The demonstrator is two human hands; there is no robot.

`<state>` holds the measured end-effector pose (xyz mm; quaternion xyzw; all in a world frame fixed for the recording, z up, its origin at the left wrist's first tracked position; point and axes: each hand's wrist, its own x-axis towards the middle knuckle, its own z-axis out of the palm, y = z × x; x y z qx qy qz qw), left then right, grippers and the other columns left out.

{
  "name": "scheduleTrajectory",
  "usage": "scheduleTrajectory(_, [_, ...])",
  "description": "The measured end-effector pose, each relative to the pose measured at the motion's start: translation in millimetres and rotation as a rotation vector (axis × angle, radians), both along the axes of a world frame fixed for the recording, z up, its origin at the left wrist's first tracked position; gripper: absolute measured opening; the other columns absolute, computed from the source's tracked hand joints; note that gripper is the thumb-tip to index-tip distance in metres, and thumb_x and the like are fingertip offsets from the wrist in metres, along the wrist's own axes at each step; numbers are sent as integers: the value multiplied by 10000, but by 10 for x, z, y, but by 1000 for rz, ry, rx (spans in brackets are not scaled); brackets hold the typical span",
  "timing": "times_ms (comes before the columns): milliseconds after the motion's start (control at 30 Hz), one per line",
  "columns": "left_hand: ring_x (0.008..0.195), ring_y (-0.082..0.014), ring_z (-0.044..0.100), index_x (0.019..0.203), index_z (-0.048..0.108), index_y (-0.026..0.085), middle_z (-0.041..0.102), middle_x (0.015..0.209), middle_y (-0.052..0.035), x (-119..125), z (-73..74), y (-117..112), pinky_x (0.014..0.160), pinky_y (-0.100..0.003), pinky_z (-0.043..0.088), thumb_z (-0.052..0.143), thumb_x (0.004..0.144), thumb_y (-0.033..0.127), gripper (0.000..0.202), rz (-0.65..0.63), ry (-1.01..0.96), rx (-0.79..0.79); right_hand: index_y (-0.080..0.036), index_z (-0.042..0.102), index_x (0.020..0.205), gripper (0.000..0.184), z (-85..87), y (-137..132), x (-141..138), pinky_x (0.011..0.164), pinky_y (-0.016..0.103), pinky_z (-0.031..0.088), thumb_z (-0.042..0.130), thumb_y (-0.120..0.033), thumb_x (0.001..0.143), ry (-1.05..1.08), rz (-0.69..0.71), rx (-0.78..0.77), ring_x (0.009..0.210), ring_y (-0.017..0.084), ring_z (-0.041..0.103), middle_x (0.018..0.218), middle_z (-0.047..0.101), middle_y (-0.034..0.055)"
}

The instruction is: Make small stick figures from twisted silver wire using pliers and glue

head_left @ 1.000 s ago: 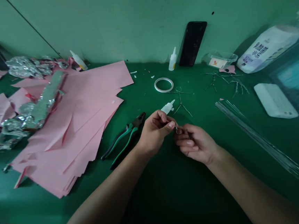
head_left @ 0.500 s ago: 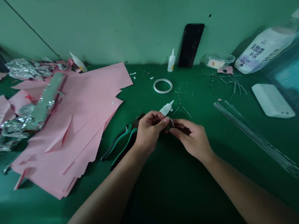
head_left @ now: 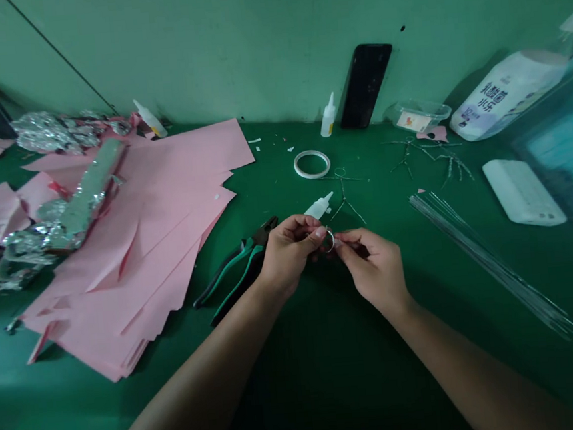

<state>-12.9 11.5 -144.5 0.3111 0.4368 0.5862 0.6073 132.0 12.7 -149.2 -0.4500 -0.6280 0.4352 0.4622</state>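
Note:
A thin silvery wire (head_left: 329, 239), bent into a small loop, is pinched between my two hands above the green table. My left hand (head_left: 292, 248) is closed on the loop's left side with thumb and finger. On the other side, my right hand (head_left: 370, 258) pinches the wire too; its ends are hidden by the fingers. Pliers (head_left: 243, 265) with green-black handles lie just left of my left hand. A small white glue bottle (head_left: 318, 207) lies behind my fingers. Beyond it, a twisted wire stick figure (head_left: 344, 196) rests on the table next to a tape roll (head_left: 312, 164).
Pink paper sheets (head_left: 166, 212) and crumpled foil (head_left: 53, 132) cover the left side. To the right lie a bundle of straight wires (head_left: 491, 264), a white power bank (head_left: 524, 192) and more wire figures (head_left: 428, 149). A phone (head_left: 366, 86) leans on the wall near a large bottle (head_left: 509, 95).
My right hand has shifted slightly right, away from my left. The wire loop between my fingers now shows rounder and more openly.

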Motion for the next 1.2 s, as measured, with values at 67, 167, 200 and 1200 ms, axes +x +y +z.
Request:
scheduleTrajectory(67, [514,-69,555,806,622,156,631,648,22,-5,-1,3,426,-161,374,793,696,231,217,-14,-24,-12,-202,679,862,48,-18,-3,-3,655,327,576,657,-236,837,107,7,-96,683,157,681,832,715,36])
scheduleTrajectory(167, [513,-62,553,814,639,157,633,654,27,-26,10,11,440,-160,371,801,673,190,217,-13,-99,-56,-201,678,829,44,-52,2,-14,605,301,549,682,-242,816,232,8,-172,665,143,653,798,686,24])
scheduleTrajectory(200, [526,-65,565,813,645,156,638,662,26,-36,14,15,463,-165,393,805,659,174,223,-14,-134,-73,-203,676,822,45,-61,6,-21,593,292,537,687,-245,810,271,9,-197,660,138,642,781,675,18])
scheduleTrajectory(1200, [753,-149,695,1019,626,171,734,829,-36,84,6,-31,690,-250,551,797,716,216,351,114,141,109,-152,731,960,188,-36,-89,-73,620,286,565,605,-268,882,-234,-212,133,687,175,710,838,765,76])
